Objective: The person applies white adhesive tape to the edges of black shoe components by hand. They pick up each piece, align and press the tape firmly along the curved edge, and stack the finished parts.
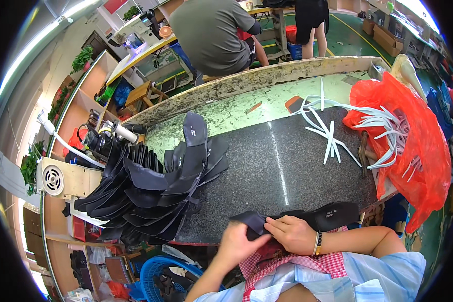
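Observation:
At the near edge of the dark stone slab point(246, 166), both hands grip a flat, curved black piece point(250, 220) that looks like leather or synthetic sheet. My left hand point(236, 246) pinches its left end between thumb and fingers. My right hand point(293, 234) presses fingers and thumb on it just to the right. Beyond my right wrist a black length with small pale marks point(332, 215) lies along the edge; my hand hides whether it joins the held piece. Similar black pieces point(153, 201) are heaped in overlapping layers on the left, some with ends sticking up.
Pale strips point(329, 141) lie loose at the slab's far right, running into a red plastic bag point(428, 166). A machine with a round vent point(55, 179) stands left. Below is a blue basket point(148, 274). A seated person point(211, 38) is beyond the raised board point(267, 75).

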### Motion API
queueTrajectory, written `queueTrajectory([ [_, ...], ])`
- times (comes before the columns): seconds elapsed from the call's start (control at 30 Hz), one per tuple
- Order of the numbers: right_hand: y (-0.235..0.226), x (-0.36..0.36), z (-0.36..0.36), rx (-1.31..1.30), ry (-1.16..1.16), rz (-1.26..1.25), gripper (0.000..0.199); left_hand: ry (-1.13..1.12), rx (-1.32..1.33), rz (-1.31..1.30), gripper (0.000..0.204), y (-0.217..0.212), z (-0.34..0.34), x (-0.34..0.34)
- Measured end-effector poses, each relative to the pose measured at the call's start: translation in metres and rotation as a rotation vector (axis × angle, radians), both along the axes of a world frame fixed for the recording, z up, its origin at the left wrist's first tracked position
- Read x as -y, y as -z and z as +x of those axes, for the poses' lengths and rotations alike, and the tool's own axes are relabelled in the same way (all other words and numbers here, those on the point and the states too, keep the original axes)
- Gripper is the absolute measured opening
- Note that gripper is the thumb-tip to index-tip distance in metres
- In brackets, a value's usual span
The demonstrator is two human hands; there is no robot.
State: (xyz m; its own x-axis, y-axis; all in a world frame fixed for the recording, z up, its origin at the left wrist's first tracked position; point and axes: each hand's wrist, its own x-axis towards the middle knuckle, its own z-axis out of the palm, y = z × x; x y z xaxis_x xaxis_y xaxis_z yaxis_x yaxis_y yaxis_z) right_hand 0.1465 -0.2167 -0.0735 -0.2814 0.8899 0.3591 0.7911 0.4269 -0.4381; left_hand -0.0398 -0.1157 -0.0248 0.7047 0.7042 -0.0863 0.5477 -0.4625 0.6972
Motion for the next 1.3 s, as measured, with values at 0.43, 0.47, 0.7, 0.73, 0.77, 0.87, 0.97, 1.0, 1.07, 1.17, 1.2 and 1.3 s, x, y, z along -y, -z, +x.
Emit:
queueTrajectory([
  [0.43, -0.017, -0.004, -0.005, 0.174, -0.024, 0.003, 0.049, -0.471, 0.431, -1.114, 0.014, 0.021, -0.019, -0.064],
  [0.47, -0.014, -0.004, -0.005, 0.206, -0.026, 0.002, 0.047, -0.478, 0.41, -1.091, 0.014, 0.02, -0.016, -0.066],
  [0.7, -0.014, -0.006, -0.006, 0.261, -0.05, -0.045, 0.04, -0.455, 0.369, -0.867, 0.027, 0.037, -0.019, -0.062],
  [0.73, -0.013, -0.004, -0.006, 0.258, -0.045, -0.054, 0.04, -0.514, 0.394, -0.92, 0.03, 0.028, -0.014, -0.056],
  [0.77, -0.011, -0.004, -0.006, 0.27, -0.044, -0.067, 0.05, -0.511, 0.387, -0.928, 0.03, 0.031, -0.013, -0.054],
  [0.87, -0.02, -0.007, -0.003, 0.178, -0.048, -0.152, 0.07, -0.495, 0.432, -0.816, 0.029, 0.032, -0.013, -0.048],
  [0.97, -0.029, -0.012, -0.006, 0.067, -0.042, -0.266, 0.085, -0.466, 0.456, -0.723, 0.021, 0.038, -0.015, -0.045],
  [1.0, -0.029, -0.013, -0.008, 0.114, -0.041, -0.281, 0.084, -0.458, 0.419, -0.675, 0.018, 0.036, -0.014, -0.045],
  [1.07, -0.028, -0.013, -0.011, 0.165, -0.034, -0.295, 0.083, -0.413, 0.338, -0.541, 0.018, 0.035, -0.014, -0.046],
  [1.17, -0.022, -0.011, -0.012, 0.298, -0.06, -0.225, 0.079, -0.386, 0.264, -0.362, 0.018, 0.035, -0.014, -0.044],
  [1.2, -0.022, -0.012, -0.012, 0.32, -0.074, -0.228, 0.076, -0.325, 0.201, -0.176, 0.02, 0.036, -0.015, -0.047],
  [1.3, -0.034, -0.019, -0.013, 0.337, -0.094, -0.304, 0.069, -0.255, 0.046, 0.066, 0.022, 0.028, -0.008, -0.047],
])
